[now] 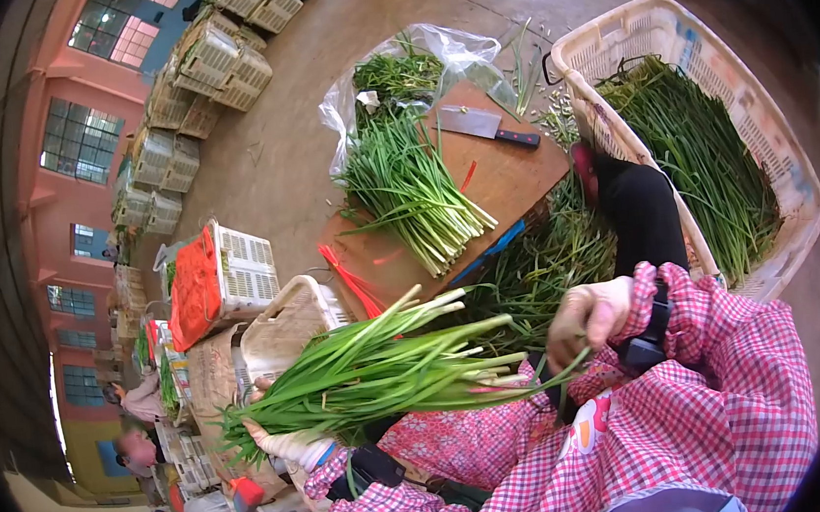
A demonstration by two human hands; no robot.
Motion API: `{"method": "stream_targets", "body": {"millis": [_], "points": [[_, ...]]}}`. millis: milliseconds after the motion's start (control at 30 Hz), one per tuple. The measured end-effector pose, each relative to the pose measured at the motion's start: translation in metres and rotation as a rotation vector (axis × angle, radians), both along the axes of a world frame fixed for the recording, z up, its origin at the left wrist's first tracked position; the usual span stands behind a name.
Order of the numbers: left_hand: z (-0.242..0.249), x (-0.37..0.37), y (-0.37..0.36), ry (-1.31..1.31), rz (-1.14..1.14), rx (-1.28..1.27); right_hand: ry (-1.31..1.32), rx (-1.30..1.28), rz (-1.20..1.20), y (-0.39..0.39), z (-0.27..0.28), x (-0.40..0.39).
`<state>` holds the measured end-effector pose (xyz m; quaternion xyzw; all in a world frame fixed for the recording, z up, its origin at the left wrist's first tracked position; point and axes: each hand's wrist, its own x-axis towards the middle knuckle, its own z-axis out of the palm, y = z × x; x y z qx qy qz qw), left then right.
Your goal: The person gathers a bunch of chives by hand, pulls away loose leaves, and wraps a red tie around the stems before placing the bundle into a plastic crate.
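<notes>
My left hand (pixel 274 437) is wrapped round the leafy end of a bunch of green stalks (pixel 371 368), whose pale ends point right. At those pale ends, my right hand (pixel 589 318) has its fingers bent together on a thin green leaf (pixel 562 376). On a brown board (pixel 520 166) ahead lies another bunch of green stalks (pixel 414 191), with a cleaver (pixel 486 127) behind it and red strips (pixel 353 279) at the near left edge.
A large white basket (pixel 784 141) of long green stalks stands at the right. Loose leaves (pixel 532 289) lie below the board, and a plastic bag (pixel 454 44) of greens sits behind it. Stacked crates (pixel 224 62) line the left. Other people (pixel 142 445) are at far left.
</notes>
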<state>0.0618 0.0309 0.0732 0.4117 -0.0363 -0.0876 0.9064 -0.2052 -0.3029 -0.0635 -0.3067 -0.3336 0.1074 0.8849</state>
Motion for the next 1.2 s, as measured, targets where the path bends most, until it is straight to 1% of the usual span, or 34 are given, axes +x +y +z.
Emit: {"method": "stream_targets", "body": {"millis": [33, 67, 133, 167, 200, 233, 267, 300, 333, 367, 400, 433, 467, 533, 567, 600, 667, 700, 733, 767, 800, 867, 933, 967, 1000, 1067, 1100, 1133, 1200], "points": [[-0.006, 0.012, 0.012, -0.044, 0.051, -0.011, 0.041, 0.030, -0.057, -0.008, 0.000, -0.013], [-0.014, 0.025, 0.028, -0.044, 0.055, -0.014, 0.081, 0.063, -0.114, -0.016, 0.002, -0.027], [-0.024, 0.042, 0.057, -0.082, -0.014, -0.206, 0.138, -0.051, -0.281, -0.035, -0.006, -0.048], [-0.018, 0.037, 0.055, -0.132, -0.039, -0.224, 0.225, -0.237, -0.291, -0.045, 0.000, -0.057], [-0.015, 0.036, 0.054, -0.136, -0.036, -0.219, 0.335, -0.499, -0.269, -0.048, 0.001, -0.061], [-0.012, 0.035, 0.052, -0.086, 0.100, -0.207, 0.364, -0.895, -0.244, -0.046, 0.010, -0.062], [-0.010, 0.033, 0.051, -0.034, 0.233, -0.196, 0.387, -1.292, -0.214, -0.043, 0.031, -0.060], [-0.008, 0.027, 0.050, -0.119, 0.170, -0.145, 0.232, -1.623, -0.237, -0.036, 0.014, -0.058], [-0.012, 0.034, 0.064, -0.120, 0.168, -0.142, 0.087, -2.021, -0.182, -0.027, 0.011, -0.050], [-0.022, 0.049, 0.088, -0.125, 0.110, -0.172, 0.007, -1.953, -0.431, -0.021, -0.001, -0.048], [-0.022, 0.052, 0.094, -0.130, 0.055, -0.203, -0.074, -1.868, -0.672, -0.016, -0.006, -0.046], [-0.028, 0.050, 0.099, -0.192, 0.011, -0.209, 0.040, -1.637, -0.698, -0.009, -0.004, -0.040], [-0.031, 0.050, 0.109, -0.191, 0.018, -0.204, 0.149, -1.400, -0.712, 0.002, 0.005, -0.029], [-0.037, 0.057, 0.126, -0.016, -0.536, -0.765, 0.325, -1.077, -0.675, 0.025, 0.003, -0.004], [-0.030, 0.045, 0.114, -0.166, -0.593, -0.666, 0.426, -0.877, -0.619, 0.037, -0.001, 0.009], [-0.022, 0.037, 0.107, -0.168, -0.597, -0.667, 0.521, -0.676, -0.561, 0.049, -0.006, 0.022], [-0.001, 0.020, 0.094, 0.274, -0.300, -0.873, 0.544, -0.428, -0.501, 0.071, -0.009, 0.047], [0.018, 0.003, 0.070, 0.018, -0.010, -0.359, 0.576, -0.308, -0.429, 0.080, -0.004, 0.062], [0.019, 0.001, 0.067, 0.014, -0.012, -0.359, 0.609, -0.188, -0.353, 0.090, -0.001, 0.073], [0.021, 0.000, 0.066, 0.006, 0.047, -0.270, 0.569, -0.093, -0.380, 0.098, 0.004, 0.079], [0.022, -0.002, 0.064, -0.001, 0.107, -0.180, 0.552, -0.058, -0.386, 0.102, 0.010, 0.083], [0.026, -0.010, 0.057, -0.005, 0.130, -0.183, 0.650, -0.134, -0.424, 0.102, 0.021, 0.084], [0.029, -0.015, 0.051, -0.010, 0.176, -0.189, 0.684, -0.122, -0.392, 0.100, 0.016, 0.080], [0.029, -0.011, 0.046, -0.350, -0.107, -0.020, 0.719, -0.110, -0.360, 0.098, 0.014, 0.077], [0.028, -0.013, 0.042, -0.344, -0.109, -0.019, 0.747, -0.164, -0.313, 0.094, 0.015, 0.072], [0.028, -0.018, 0.034, -0.357, -0.002, -0.002, 0.506, -0.260, -0.280, 0.084, 0.009, 0.062], [0.036, -0.024, 0.026, -0.166, -0.049, -0.099, 0.408, -0.273, -0.189, 0.078, 0.002, 0.059], [0.035, -0.023, 0.024, -0.163, -0.050, -0.099, 0.334, -0.319, -0.145, 0.072, 0.001, 0.054], [0.033, -0.021, 0.022, -0.310, -0.033, 0.040, 0.290, -0.605, -0.130, 0.050, 0.009, 0.044]]}}
